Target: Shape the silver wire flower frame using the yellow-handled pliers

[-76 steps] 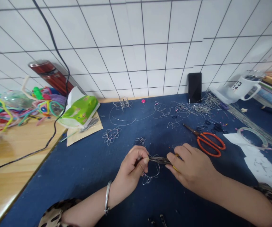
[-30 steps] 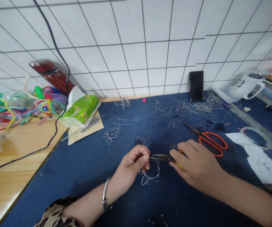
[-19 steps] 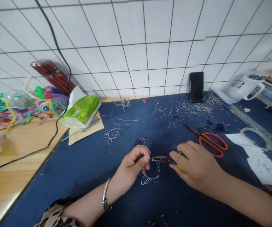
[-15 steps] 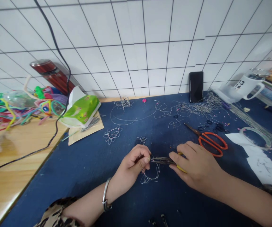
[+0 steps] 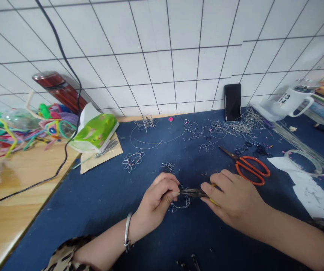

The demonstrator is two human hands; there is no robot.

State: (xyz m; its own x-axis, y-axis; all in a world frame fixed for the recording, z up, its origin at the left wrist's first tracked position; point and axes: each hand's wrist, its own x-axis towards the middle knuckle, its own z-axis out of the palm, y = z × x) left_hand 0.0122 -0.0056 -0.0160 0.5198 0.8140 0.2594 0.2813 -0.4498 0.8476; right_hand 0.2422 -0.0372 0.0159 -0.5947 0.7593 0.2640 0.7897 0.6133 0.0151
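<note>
My left hand (image 5: 162, 194) is closed in a pinch on a ring of thin silvery wire (image 5: 181, 206), whose loops hang below the fingertips. My right hand (image 5: 232, 195) is wrapped around yellow-handled pliers (image 5: 194, 192). The narrow jaws point left and meet the wire right beside my left fingertips; the exact grip point is too small to make out. Just beyond my left hand lies a small cluster of short wire pieces (image 5: 168, 166). A flower-shaped wire loop (image 5: 133, 161) rests further left on the dark blue table cover (image 5: 94, 199).
Orange-handled scissors (image 5: 252, 171) lie beyond my right hand. Loose wires (image 5: 243, 124) spread before a black phone (image 5: 232, 102) leaning on the wall. At right are a white mug (image 5: 299, 99) and paper (image 5: 314, 195); at left, a green tissue pack (image 5: 96, 131) and a black cable (image 5: 63, 162).
The wire ring has tilted up and swung slightly, so less of it hangs below my left fingers. The plier jaws have come closer to the left fingertips. The view has shifted slightly.
</note>
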